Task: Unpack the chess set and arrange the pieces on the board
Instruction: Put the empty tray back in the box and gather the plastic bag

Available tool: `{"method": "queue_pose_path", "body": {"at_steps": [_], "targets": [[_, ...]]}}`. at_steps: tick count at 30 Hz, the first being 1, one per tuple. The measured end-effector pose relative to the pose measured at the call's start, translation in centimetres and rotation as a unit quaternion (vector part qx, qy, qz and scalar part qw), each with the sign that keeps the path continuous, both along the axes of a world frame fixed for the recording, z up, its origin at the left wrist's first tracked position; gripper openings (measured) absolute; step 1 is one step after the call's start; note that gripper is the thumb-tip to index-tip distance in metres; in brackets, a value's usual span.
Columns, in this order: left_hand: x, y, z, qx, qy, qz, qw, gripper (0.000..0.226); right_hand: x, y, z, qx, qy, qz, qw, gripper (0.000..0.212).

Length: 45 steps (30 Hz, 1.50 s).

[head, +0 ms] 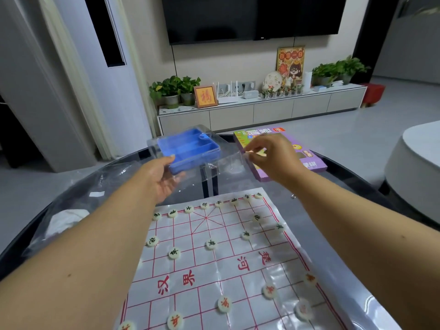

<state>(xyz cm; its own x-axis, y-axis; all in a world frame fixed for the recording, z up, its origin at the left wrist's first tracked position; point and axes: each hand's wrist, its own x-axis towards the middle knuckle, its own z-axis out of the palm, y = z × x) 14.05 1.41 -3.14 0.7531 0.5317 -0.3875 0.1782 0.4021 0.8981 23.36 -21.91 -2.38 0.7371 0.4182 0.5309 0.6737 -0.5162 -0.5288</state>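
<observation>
Tray point(194, 148), blue plastic, sits inside clear case point(228, 160), held up over far edge of board point(214, 260). My left hand point(164, 179) cradles case from below, thumb curled on tray corner. My right hand point(269, 158) pinches case's right edge, fingers bent. Feels like light, stiff, slick stuff, so best gripped by edges, not flat faces. Tray compartments look empty. Pieces point(211, 244) already out on board, black row far side, red ones near me. Purple box point(307, 158) behind on table point(352, 177).
</observation>
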Motion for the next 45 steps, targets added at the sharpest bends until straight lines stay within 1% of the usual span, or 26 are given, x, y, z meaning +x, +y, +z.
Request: {"method": "queue_pose_path", "body": {"at_steps": [3,5,8,11,12,14,16,19,22,24,27,31,33,35,37,39,40,42,45], "targets": [[-0.8,-0.9,0.3,-0.007,-0.013,-0.001,1.000,0.008,0.9,-2.9,-0.4,-0.029,0.064,-0.088,0.994,0.011],[-1.0,-1.4,0.2,-0.013,-0.014,-0.002,1.000,0.013,1.4,-4.7,-1.0,-0.046,0.115,-0.135,0.983,0.010],[-1.4,-2.3,0.0,-0.010,-0.015,0.001,1.000,0.016,1.6,-6.6,-2.3,-0.129,0.151,-0.182,0.963,0.012],[-1.9,-3.3,0.0,-0.015,-0.023,0.001,1.000,0.011,1.0,-7.4,-3.4,-0.226,0.173,-0.178,0.942,0.011],[-2.0,-3.6,0.0,-0.015,-0.026,-0.001,1.000,0.011,0.9,-7.4,-3.6,-0.249,0.177,-0.172,0.937,0.018],[-2.3,-4.3,0.0,-0.011,-0.027,-0.004,1.000,0.011,0.7,-7.1,-3.9,-0.277,0.183,-0.164,0.929,0.028],[-2.5,-4.8,0.0,-0.006,-0.026,-0.007,1.000,0.012,0.5,-6.9,-3.8,-0.296,0.202,-0.156,0.920,0.031],[-2.8,-5.5,0.0,-0.001,-0.022,-0.011,1.000,0.012,0.1,-6.8,-3.6,-0.298,0.235,-0.145,0.914,0.024],[-3.0,-6.0,0.0,0.009,-0.018,-0.018,1.000,0.013,-0.6,-6.8,-3.5,-0.305,0.205,-0.149,0.918,0.020],[-3.1,-6.4,0.0,0.014,-0.018,-0.018,1.000,0.013,-1.0,-6.6,-3.4,-0.317,0.193,-0.155,0.915,0.024],[-3.3,-6.6,0.1,0.017,-0.019,-0.019,0.999,0.012,-1.4,-6.6,-2.7,-0.313,0.203,-0.152,0.915,0.033],[-3.7,-6.6,0.2,0.016,-0.022,-0.015,1.000,0.013,-1.9,-6.8,-2.6,-0.314,0.210,-0.138,0.916,0.036],[-3.8,-6.7,0.3,0.015,-0.021,-0.014,1.000,0.014,-2.1,-7.0,-2.7,-0.292,0.214,-0.133,0.923,0.033],[-4.0,-6.8,0.3,0.016,-0.021,-0.016,1.000,0.015,-2.3,-7.1,-1.9,-0.224,0.209,-0.136,0.942,0.026],[-4.1,-6.8,0.3,0.018,-0.024,-0.018,0.999,0.015,-2.4,-7.1,-0.2,-0.115,0.183,-0.144,0.966,0.020],[-4.2,-6.9,0.2,0.022,-0.024,-0.020,0.999,0.017,-2.9,-7.0,1.9,0.011,0.157,-0.130,0.979,0.017],[-4.2,-7.1,0.1,0.023,-0.021,-0.021,0.999,0.017,-3.4,-6.8,2.9,0.069,0.159,-0.110,0.979,0.016],[-4.2,-7.4,0.0,0.023,-0.016,-0.023,0.999,0.018,-4.4,-6.2,4.2,0.158,0.192,-0.045,0.968,0.017],[-4.2,-8.1,0.0,0.019,-0.016,-0.036,0.999,0.017,-5.4,-5.1,4.4,0.237,0.277,0.033,0.930,0.022]]}}
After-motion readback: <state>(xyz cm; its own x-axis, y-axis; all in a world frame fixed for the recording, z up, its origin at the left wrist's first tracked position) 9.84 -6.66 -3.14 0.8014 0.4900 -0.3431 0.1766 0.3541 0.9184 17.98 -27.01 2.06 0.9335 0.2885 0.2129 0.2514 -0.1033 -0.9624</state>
